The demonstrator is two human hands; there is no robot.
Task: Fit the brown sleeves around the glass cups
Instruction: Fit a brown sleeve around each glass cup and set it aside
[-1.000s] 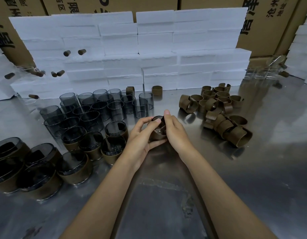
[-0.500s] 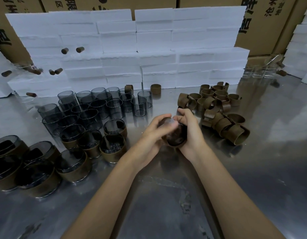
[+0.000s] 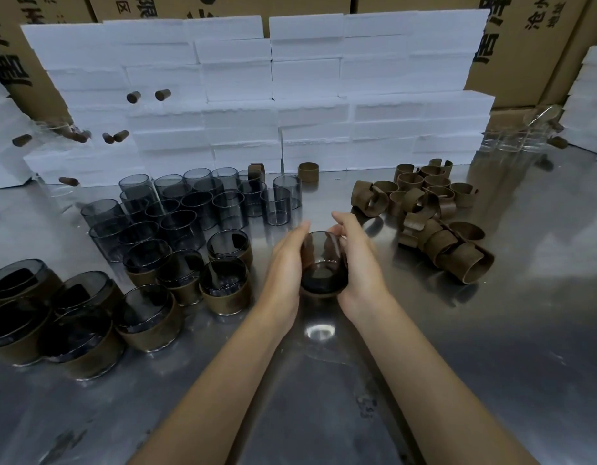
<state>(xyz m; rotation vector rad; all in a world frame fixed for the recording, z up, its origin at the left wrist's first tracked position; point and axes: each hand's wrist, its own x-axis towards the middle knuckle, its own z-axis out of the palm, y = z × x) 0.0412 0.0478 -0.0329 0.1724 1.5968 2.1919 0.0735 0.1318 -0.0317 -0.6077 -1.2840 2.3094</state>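
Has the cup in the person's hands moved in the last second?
Yes. The held cup has shifted right, away from the sleeved cups and nearer the loose sleeve pile.

My shiny metal table (image 3: 491,330) holds lots of things. Left of my fingers stand bare glass cups (image 3: 196,209), and nearer me, cups with brown sleeves (image 3: 146,317). Right of my fingers lies a pile of loose sleeves (image 3: 434,216). Beyond them, white foam blocks (image 3: 307,105) are stacked.
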